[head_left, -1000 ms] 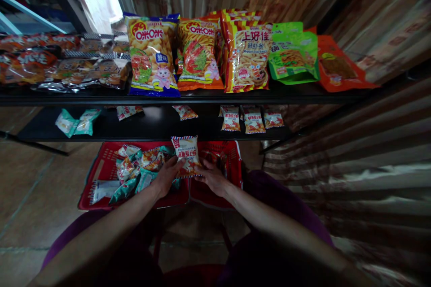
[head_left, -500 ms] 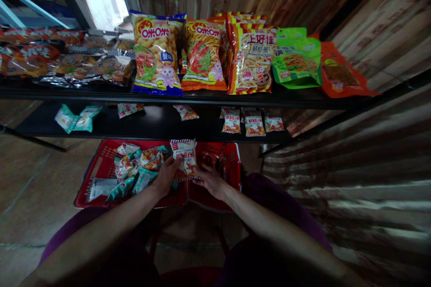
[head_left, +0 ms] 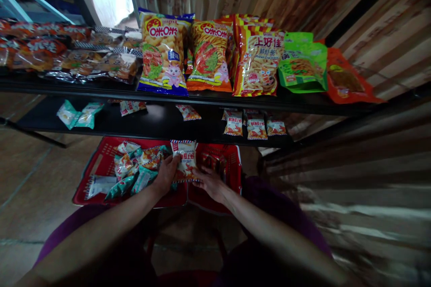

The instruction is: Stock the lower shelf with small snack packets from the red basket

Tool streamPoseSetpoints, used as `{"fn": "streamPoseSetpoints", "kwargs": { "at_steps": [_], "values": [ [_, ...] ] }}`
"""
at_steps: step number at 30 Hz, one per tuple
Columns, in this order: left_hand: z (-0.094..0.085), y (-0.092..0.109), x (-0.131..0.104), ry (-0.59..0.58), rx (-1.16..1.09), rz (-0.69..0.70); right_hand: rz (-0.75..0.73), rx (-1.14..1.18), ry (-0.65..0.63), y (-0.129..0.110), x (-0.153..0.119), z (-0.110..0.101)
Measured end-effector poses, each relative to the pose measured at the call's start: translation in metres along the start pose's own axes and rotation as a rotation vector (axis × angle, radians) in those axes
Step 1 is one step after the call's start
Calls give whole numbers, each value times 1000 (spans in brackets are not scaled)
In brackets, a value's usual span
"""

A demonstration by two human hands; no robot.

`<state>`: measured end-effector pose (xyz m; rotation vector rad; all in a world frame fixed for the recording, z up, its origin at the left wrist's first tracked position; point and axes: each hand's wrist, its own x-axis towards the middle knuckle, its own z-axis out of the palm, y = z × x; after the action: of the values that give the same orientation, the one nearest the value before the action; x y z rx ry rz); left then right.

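Observation:
Between my two hands is a small white-and-orange snack bag [head_left: 185, 161] with red lettering, held upright over the place where two red baskets meet. My left hand [head_left: 167, 172] grips its left side, thumb on the front. At its lower right corner, my right hand [head_left: 210, 182] is closed on the edge; some of those fingers are hidden. Teal and white snack packets [head_left: 143, 179] fill much of the left red basket [head_left: 82, 190]. Red packets [head_left: 213, 161] lie inside the right red basket [head_left: 237, 166].
On the black lower shelf [head_left: 158, 125] lie two teal packets [head_left: 81, 114] and several small white-and-orange bags [head_left: 256, 125]. Above it, the upper shelf [head_left: 202, 97] carries large snack bags [head_left: 164, 54], a green pouch [head_left: 303, 67] and brown packaged snacks [head_left: 97, 60]. Corrugated sheeting [head_left: 353, 179] stands at the right.
The camera view has tilted slightly, so the shelf goods sit a little further right. Both hands keep hold of the snack bag in nearly the same place over the baskets.

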<state>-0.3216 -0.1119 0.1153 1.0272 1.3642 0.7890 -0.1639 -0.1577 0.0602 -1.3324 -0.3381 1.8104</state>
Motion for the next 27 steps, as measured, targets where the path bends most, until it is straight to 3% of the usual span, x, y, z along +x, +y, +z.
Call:
{"fn": "streamPoseSetpoints", "kwargs": {
  "at_steps": [2, 7, 16, 27],
  "values": [
    [1, -1, 1, -54, -32, -7, -14, -11, -14, -1, 0, 1],
    [9, -8, 3, -178, -195, -50, -15, 18, 118, -2, -1, 0],
    [21, -21, 16, -48, -196, -72, -44, 160, 92, 0, -4, -6],
    [63, -12, 77, -98, -187, -62, -94, 192, 254, -42, 39, -24]
  ]
}}
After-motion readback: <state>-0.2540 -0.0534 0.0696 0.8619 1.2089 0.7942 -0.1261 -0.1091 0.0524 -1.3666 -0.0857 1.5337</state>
